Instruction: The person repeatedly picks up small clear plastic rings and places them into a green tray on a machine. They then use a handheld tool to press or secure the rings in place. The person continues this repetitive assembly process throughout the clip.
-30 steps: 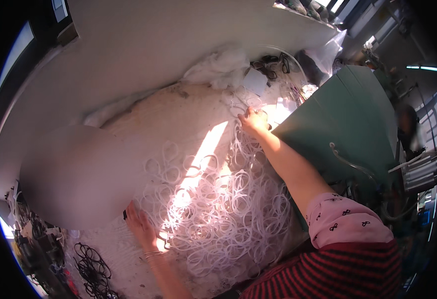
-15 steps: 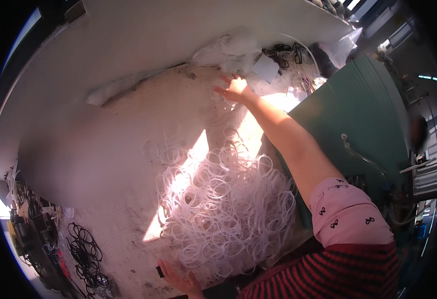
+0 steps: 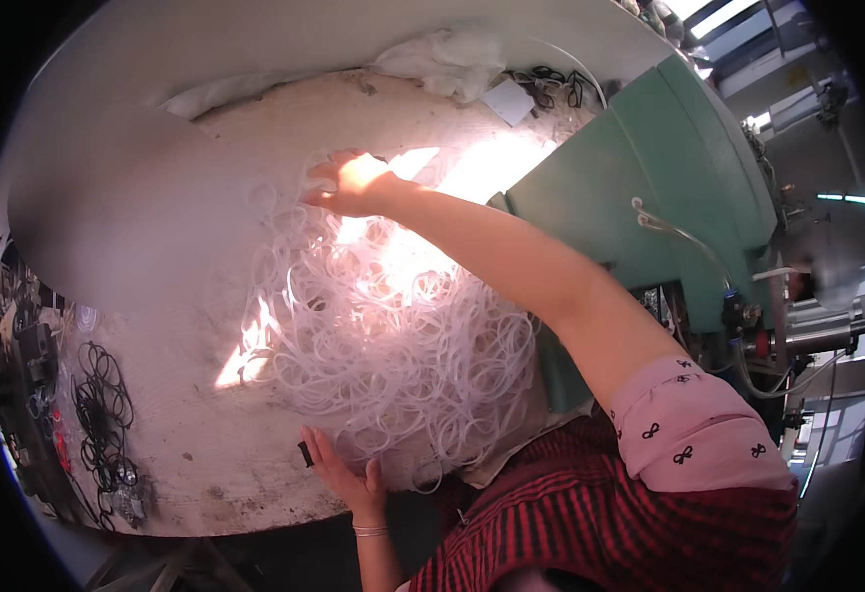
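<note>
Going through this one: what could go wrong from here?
The pale loops overlap heavily, so moving one might drag others along.
Some lie close to the table's near edge, beside the left hand, and could slip off.
Bright sunlight washes out loops near the right hand, so some might be overlooked.

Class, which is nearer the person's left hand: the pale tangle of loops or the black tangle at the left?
The pale tangle, the larger one: its edge lies beside the left hand; the black tangle sits apart.
</note>
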Available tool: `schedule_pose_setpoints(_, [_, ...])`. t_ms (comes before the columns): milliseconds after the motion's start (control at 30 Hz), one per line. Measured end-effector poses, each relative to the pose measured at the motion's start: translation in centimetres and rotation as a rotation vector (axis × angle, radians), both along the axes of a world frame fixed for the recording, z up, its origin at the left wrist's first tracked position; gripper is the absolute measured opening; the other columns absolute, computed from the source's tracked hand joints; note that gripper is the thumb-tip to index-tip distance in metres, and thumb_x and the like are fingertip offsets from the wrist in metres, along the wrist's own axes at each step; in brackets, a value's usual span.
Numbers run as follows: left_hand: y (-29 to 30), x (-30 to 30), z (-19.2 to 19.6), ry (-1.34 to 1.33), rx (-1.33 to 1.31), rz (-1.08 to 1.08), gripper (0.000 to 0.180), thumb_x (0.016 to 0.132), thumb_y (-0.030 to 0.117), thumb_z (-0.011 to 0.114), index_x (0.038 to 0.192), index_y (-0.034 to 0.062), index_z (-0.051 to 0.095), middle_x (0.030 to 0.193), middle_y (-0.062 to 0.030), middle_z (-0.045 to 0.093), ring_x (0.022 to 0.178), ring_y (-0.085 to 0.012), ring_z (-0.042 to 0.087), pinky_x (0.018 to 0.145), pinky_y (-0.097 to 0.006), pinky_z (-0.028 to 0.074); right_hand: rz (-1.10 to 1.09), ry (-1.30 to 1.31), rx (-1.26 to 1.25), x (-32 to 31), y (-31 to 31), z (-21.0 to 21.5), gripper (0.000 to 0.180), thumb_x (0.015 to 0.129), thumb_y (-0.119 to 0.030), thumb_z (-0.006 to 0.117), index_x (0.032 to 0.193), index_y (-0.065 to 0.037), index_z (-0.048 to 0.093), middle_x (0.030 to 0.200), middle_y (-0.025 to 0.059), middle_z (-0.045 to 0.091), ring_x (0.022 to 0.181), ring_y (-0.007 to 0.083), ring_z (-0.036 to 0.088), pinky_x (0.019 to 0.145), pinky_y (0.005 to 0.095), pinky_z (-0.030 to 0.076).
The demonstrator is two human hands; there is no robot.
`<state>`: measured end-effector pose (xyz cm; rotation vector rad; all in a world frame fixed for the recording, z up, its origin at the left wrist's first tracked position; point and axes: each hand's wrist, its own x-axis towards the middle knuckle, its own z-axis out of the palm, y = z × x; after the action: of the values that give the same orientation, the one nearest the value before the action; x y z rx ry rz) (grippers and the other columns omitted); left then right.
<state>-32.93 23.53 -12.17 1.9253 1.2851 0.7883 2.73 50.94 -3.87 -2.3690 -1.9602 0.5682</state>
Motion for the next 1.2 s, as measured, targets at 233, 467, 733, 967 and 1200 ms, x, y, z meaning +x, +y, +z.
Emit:
schedule_pose_setpoints(233, [-2.0, 1.9, 0.5, 0.045, 0.035, -0.125, 0.106, 0.088, 0.076, 0.055, 0.159, 0.0023, 0.026, 0.166, -0.0254, 0.021, 0.153, -0.0454, 0.022, 0.12, -0.056, 0.021, 0.233, 0.134, -0.257, -4.4, 0.5, -1.7, 0.072, 0.098, -0.07, 0.038, 0.155, -0.026, 0.043, 0.161, 0.0102, 0.04, 0.149, 0.0328, 0.035, 0.12, 0.0498, 0.031])
schedule_pose_setpoints(467, [-4.4, 2.5, 0.8, 0.078, 0.143, -0.108, 0.123, 0.074, 0.082, 0.065, 0.16, 0.0031, 0.025, 0.166, -0.0236, 0.021, 0.155, -0.0425, 0.017, 0.122, -0.056, 0.016, -0.19, 0.482, 0.752, -6.6, -10.2, 2.6, 0.03, 0.097, -0.025, 0.059, 0.116, -0.004, 0.067, 0.117, 0.0152, 0.069, 0.109, 0.0305, 0.065, 0.095, 0.0406, 0.052])
schedule_pose_setpoints(733, [-12.2, 2.3, -0.7, 0.258, 0.376, 0.019, 0.111, 0.079, 0.072, 0.069, 0.157, 0.0032, 0.031, 0.163, -0.0234, 0.031, 0.15, -0.0422, 0.029, 0.12, -0.052, 0.023, 0.549, 1.104, 0.51, -7.3, -48.3, 1.4, 0.017, 0.089, -0.008, 0.071, 0.107, -0.007, 0.073, 0.099, 0.0101, 0.072, 0.093, 0.0297, 0.068, 0.083, 0.0393, 0.055])
schedule_pose_setpoints(967, [-9.2, 8.8, -4.4, 0.464, 0.354, 0.139, 0.098, 0.089, 0.059, 0.068, 0.158, 0.0032, 0.028, 0.163, -0.0252, 0.029, 0.147, -0.043, 0.032, 0.119, -0.055, 0.021, 0.132, 0.41, 0.066, 2.5, -71.0, -12.2, 0.047, 0.083, -0.029, 0.071, 0.125, -0.01, 0.063, 0.118, 0.0131, 0.066, 0.112, 0.0333, 0.062, 0.094, 0.0458, 0.052])
schedule_pose_setpoints(1200, [-4.1, 14.8, -4.3, 0.593, 0.295, -0.045, 0.082, 0.092, 0.057, 0.064, 0.149, 0.0014, 0.044, 0.155, -0.0246, 0.041, 0.142, -0.0432, 0.037, 0.118, -0.054, 0.025, -0.17, 0.256, 0.536, 2.5, -72.2, -15.8, 0.034, 0.079, -0.019, 0.07, 0.112, -0.01, 0.067, 0.108, 0.0128, 0.067, 0.106, 0.0353, 0.063, 0.087, 0.047, 0.053])
